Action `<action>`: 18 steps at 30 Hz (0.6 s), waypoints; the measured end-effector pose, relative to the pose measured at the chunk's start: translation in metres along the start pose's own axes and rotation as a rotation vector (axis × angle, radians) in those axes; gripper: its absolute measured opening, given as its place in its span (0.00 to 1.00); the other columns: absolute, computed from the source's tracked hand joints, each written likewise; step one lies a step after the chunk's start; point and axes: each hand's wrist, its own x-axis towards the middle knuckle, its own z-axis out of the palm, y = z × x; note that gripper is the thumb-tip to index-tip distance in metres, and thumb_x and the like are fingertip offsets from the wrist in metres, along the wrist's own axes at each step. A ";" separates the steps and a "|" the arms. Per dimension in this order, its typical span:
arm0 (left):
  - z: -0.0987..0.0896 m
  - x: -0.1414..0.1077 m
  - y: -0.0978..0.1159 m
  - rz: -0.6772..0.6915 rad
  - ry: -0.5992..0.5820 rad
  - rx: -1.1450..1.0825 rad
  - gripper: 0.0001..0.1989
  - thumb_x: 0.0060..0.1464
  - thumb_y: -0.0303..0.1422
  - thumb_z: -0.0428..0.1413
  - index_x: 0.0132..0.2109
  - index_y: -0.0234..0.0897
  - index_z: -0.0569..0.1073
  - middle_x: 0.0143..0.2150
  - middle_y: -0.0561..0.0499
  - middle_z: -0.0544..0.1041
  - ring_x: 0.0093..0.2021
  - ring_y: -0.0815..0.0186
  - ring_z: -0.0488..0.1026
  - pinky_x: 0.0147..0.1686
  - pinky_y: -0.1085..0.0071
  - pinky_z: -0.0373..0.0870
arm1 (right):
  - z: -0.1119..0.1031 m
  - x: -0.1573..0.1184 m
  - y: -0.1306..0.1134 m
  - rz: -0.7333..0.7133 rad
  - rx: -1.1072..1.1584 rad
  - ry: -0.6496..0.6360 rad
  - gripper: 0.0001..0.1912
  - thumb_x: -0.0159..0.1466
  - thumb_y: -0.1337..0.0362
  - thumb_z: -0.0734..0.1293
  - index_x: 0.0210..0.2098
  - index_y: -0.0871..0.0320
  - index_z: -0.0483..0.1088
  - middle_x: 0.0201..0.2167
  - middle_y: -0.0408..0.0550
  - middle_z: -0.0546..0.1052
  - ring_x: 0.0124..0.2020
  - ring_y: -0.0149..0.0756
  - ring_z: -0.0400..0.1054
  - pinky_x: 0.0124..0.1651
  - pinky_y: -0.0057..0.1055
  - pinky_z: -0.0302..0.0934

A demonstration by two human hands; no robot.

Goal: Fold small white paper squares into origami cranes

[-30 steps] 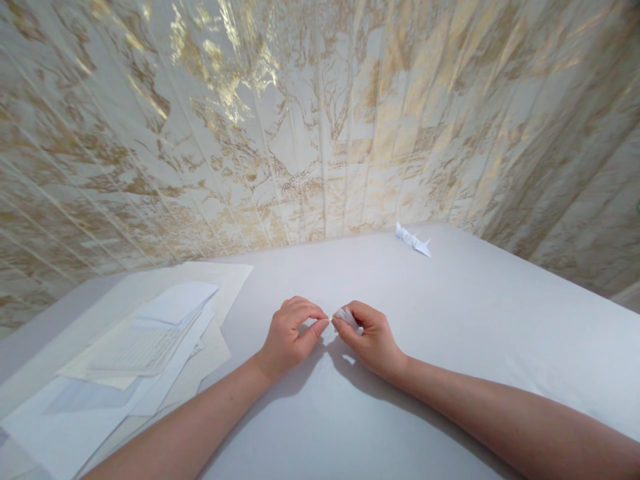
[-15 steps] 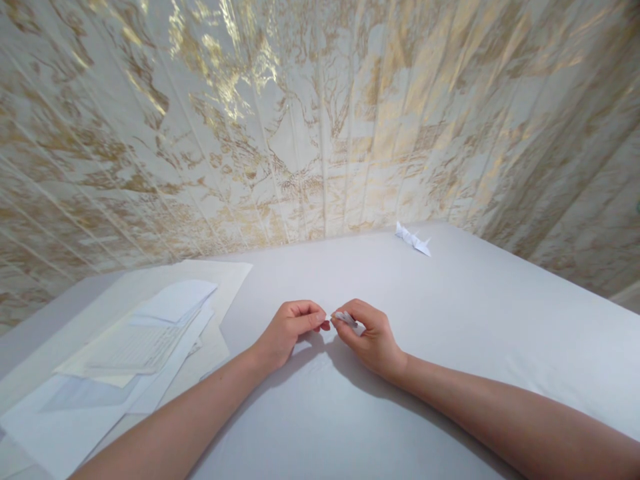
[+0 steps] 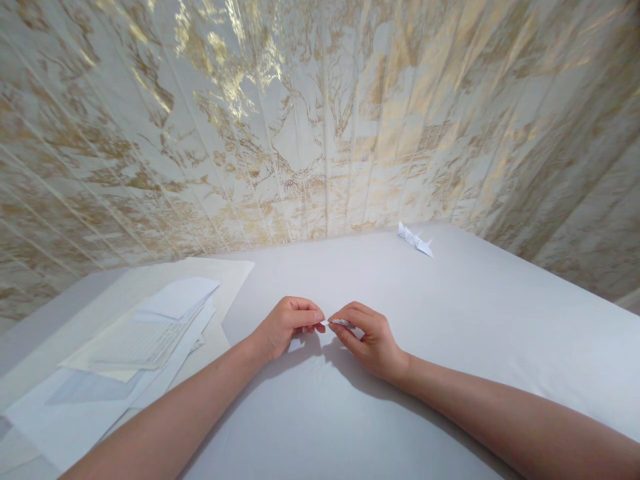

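A small folded piece of white paper is pinched between both hands above the middle of the table. My right hand is closed round most of it, thumb against forefinger. My left hand grips its pointed left tip between thumb and fingertips. The fingers cover much of the paper, so its full shape is hidden. Farther back on the right, several small folded paper figures with pointed tips lie close together on the table, apart from both hands.
Loose sheets of paper, some written on, lie in an overlapping pile at the left, beside my left forearm. The table has a pale, smooth covering. Behind it rises a gold-and-white patterned wall covering.
The folded paper has turned flatter in my right fingers, showing less of its surface. My left fingertips now pinch its tip. The rest has shifted slightly with the camera.
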 end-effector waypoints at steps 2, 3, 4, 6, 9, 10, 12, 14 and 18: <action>-0.003 0.000 0.002 -0.021 -0.026 0.024 0.07 0.33 0.33 0.60 0.21 0.32 0.74 0.15 0.53 0.69 0.19 0.72 0.63 0.23 0.74 0.54 | 0.000 0.000 0.001 -0.015 -0.008 -0.015 0.08 0.61 0.68 0.61 0.32 0.58 0.72 0.26 0.48 0.73 0.27 0.31 0.66 0.30 0.26 0.61; -0.004 0.000 0.003 -0.031 -0.039 0.038 0.06 0.33 0.32 0.60 0.20 0.32 0.74 0.15 0.54 0.68 0.19 0.71 0.63 0.23 0.74 0.54 | 0.000 -0.001 0.001 -0.021 -0.013 -0.025 0.08 0.61 0.68 0.61 0.32 0.58 0.72 0.27 0.48 0.73 0.28 0.31 0.67 0.30 0.26 0.61; -0.004 0.000 0.004 -0.040 -0.049 0.055 0.06 0.33 0.32 0.59 0.20 0.32 0.74 0.15 0.54 0.68 0.19 0.71 0.63 0.23 0.73 0.54 | -0.001 -0.001 0.001 -0.028 -0.017 -0.034 0.08 0.61 0.68 0.61 0.32 0.58 0.73 0.27 0.48 0.73 0.28 0.31 0.67 0.31 0.27 0.62; -0.005 -0.001 0.007 -0.059 -0.068 0.092 0.05 0.32 0.31 0.59 0.20 0.33 0.74 0.15 0.53 0.70 0.19 0.72 0.62 0.22 0.74 0.53 | -0.001 -0.001 0.001 -0.040 -0.028 -0.046 0.08 0.61 0.68 0.61 0.32 0.58 0.73 0.27 0.49 0.74 0.28 0.31 0.67 0.31 0.27 0.62; -0.005 -0.003 0.011 -0.090 -0.080 0.147 0.04 0.31 0.30 0.58 0.19 0.33 0.74 0.17 0.51 0.73 0.18 0.73 0.60 0.20 0.74 0.50 | -0.001 -0.001 0.000 -0.048 -0.047 -0.057 0.09 0.61 0.68 0.61 0.32 0.58 0.73 0.27 0.49 0.73 0.28 0.32 0.67 0.31 0.26 0.62; -0.004 -0.003 0.012 -0.102 -0.082 0.157 0.04 0.31 0.30 0.58 0.20 0.33 0.75 0.17 0.51 0.73 0.18 0.73 0.60 0.20 0.75 0.49 | -0.001 -0.002 0.001 -0.051 -0.055 -0.056 0.09 0.61 0.68 0.61 0.32 0.58 0.73 0.27 0.49 0.73 0.28 0.32 0.67 0.31 0.26 0.62; -0.003 -0.004 0.013 -0.133 -0.082 0.160 0.04 0.30 0.29 0.58 0.20 0.33 0.74 0.17 0.52 0.72 0.17 0.74 0.59 0.19 0.75 0.48 | -0.001 -0.002 0.001 -0.057 -0.072 -0.051 0.09 0.61 0.69 0.61 0.32 0.58 0.73 0.27 0.49 0.73 0.28 0.32 0.67 0.31 0.26 0.62; -0.003 -0.004 0.011 -0.164 -0.073 0.145 0.04 0.29 0.29 0.59 0.20 0.32 0.74 0.16 0.53 0.71 0.17 0.75 0.59 0.19 0.75 0.47 | -0.001 -0.001 0.002 -0.062 -0.082 -0.046 0.09 0.61 0.69 0.61 0.32 0.59 0.73 0.27 0.50 0.74 0.28 0.32 0.67 0.31 0.26 0.62; -0.003 -0.003 0.005 -0.193 -0.054 0.104 0.04 0.30 0.29 0.59 0.20 0.32 0.73 0.16 0.53 0.71 0.17 0.75 0.60 0.19 0.76 0.47 | 0.000 -0.001 0.000 -0.063 -0.077 -0.051 0.09 0.61 0.70 0.61 0.32 0.60 0.73 0.26 0.50 0.73 0.28 0.32 0.67 0.31 0.26 0.62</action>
